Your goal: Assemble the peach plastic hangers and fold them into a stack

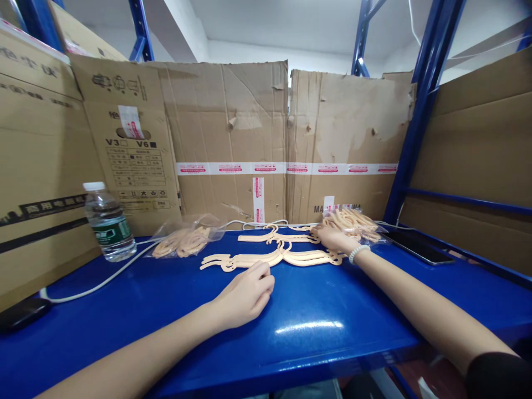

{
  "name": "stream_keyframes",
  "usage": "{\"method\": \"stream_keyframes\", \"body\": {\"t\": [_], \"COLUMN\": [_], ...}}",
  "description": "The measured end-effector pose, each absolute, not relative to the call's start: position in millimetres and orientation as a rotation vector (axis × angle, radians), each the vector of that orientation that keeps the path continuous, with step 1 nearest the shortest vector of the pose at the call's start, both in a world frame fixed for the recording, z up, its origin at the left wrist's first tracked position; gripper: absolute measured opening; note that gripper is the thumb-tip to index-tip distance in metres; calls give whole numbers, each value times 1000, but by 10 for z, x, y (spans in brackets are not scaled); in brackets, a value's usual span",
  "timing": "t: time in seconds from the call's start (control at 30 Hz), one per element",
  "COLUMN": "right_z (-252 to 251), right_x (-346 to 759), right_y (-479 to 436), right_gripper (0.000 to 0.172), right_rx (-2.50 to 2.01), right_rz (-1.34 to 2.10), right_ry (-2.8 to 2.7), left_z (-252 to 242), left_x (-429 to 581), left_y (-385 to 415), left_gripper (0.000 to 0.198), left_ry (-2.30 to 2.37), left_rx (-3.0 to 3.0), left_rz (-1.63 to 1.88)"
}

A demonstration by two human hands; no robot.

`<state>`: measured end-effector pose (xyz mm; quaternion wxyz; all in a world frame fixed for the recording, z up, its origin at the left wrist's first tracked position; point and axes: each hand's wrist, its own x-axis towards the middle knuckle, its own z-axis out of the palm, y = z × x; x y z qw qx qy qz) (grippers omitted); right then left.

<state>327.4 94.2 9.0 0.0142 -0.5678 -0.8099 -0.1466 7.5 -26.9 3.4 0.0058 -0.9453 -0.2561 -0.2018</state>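
Several peach-coloured folding clothes hangers lie on the blue tabletop. A front stack of hangers [305, 258] has its arms spread left and right, with the hooks in the middle. Behind it is another hanger [254, 238], and a smaller piece of a hanger [300, 228] shows farther back. My left hand [248, 293] is closed just in front of the front stack; its curled fingers hide whatever may be inside. With a beaded bracelet at the wrist, my right hand [337, 239] reaches to the right ends of the rear hangers. Its fingers are bent down onto a hanger end, the tips partly hidden.
Clear plastic bags of peach-coloured pieces lie at left [183, 241] and right [353, 221]. A water bottle [110, 227] stands left, near a white cable [100, 285] and a black object [22, 315]. A phone [418, 247] lies right. Cardboard [233, 133] walls the back.
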Motion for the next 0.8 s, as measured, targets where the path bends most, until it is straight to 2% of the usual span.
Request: {"method": "stream_keyframes", "body": {"t": [0.53, 0.8], "right_z": [92, 107], "right_x": [3276, 3272], "right_y": [952, 936], "right_gripper": [39, 35], "right_rx": [-1809, -1815], "right_rz": [-433, -373], "right_ry": [-2520, -2498], "left_z": [-1, 5], "left_x": [81, 91], "left_y": [-269, -273], "left_gripper": [14, 15], "left_ry": [-885, -917], "left_rx": [-2839, -2831], "left_rz": [-525, -482]}}
